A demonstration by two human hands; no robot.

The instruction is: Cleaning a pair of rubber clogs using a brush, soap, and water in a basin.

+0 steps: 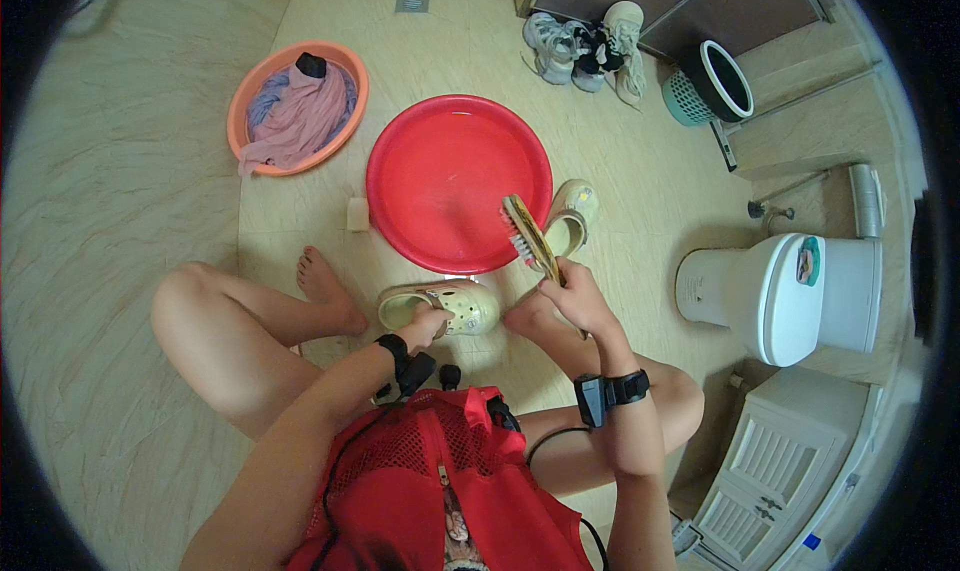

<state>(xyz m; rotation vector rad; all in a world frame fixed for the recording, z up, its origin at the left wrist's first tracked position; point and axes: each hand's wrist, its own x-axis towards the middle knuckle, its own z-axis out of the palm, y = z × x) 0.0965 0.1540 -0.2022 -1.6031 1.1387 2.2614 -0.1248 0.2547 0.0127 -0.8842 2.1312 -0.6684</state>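
Note:
My left hand (426, 325) grips a pale yellow-green clog (466, 308) at its opening, its perforated toe pointing right. Some fingers are hidden inside the shoe. In my right hand (579, 297) is a scrubbing brush (534, 233) with a long handle; its white and reddish bristles face left, over the near right rim of a red plastic basin (390, 233). The basin appears to hold water. A matching clog (574, 211) rests on the floor against the basin's right side. Left of the basin lies a small pale block (358, 215), possibly soap.
An orange basin (237, 113) with pink and bluish cloth stands at the far left. Several sneakers (555, 46) line the far right, near a teal perforated basket (684, 100). A toilet (787, 301) and a white louvred cabinet (780, 466) flank my right. The tiled floor has a drain (412, 2).

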